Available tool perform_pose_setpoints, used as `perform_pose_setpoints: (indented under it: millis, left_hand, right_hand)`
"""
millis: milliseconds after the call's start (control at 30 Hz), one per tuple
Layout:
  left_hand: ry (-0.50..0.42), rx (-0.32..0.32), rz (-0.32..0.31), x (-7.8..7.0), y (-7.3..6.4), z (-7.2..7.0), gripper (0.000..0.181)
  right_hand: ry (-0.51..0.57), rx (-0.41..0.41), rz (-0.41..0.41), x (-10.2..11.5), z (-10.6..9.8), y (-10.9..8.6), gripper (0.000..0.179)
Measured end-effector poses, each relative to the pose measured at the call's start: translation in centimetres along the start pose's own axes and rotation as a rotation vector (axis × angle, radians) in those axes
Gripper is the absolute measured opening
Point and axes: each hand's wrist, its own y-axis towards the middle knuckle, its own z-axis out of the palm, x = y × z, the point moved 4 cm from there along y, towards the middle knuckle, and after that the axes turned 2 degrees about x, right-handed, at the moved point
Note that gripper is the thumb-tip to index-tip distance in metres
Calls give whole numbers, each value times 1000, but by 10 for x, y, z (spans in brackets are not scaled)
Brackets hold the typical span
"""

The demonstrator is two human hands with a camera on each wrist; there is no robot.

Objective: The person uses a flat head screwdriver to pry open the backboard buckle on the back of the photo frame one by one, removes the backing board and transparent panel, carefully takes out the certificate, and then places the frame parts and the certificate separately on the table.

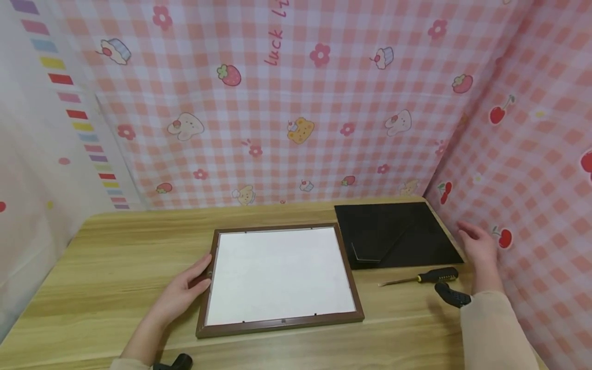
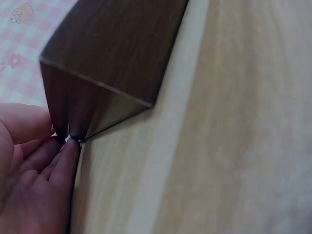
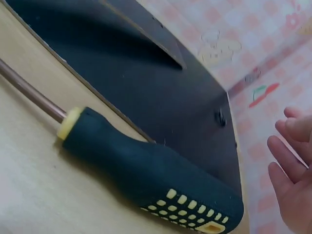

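A brown picture frame (image 1: 280,324) lies on the table with a white sheet (image 1: 282,272) filling its inside. My left hand (image 1: 181,293) rests against its left side. In the left wrist view the fingertips (image 2: 73,146) touch the frame's glossy side (image 2: 68,97), the fingers nearly straight. My right hand (image 1: 478,249) hovers at the table's right edge, holding nothing, fingers loosely bent. Beside it lies a black backing board (image 1: 416,231) with a stand flap (image 1: 370,252). A screwdriver (image 1: 437,275) with a black and yellow handle lies in front of the board.
Pink checked cloth (image 1: 287,154) hangs behind the wooden table (image 1: 120,257), and another checked cloth (image 1: 546,205) borders its right side. A pale curtain (image 1: 37,154) hangs at the left. Black wrist mounts (image 1: 452,294) sit on both arms.
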Motion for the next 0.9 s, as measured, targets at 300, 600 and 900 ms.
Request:
perform_pose_setpoints:
  millis: [300,600,900]
  left_hand:
    - [3,-4,1,0,0,0,62]
    - [10,-7,14,-2,-1,0,61]
    - [-10,2,27,-3,0,0,61]
  right_hand:
    - [-157,127,-425,44,38,-25,35]
    - [-418,415,-534,75,98,-68,60]
    - [-550,459,-466,75,120,-71,72]
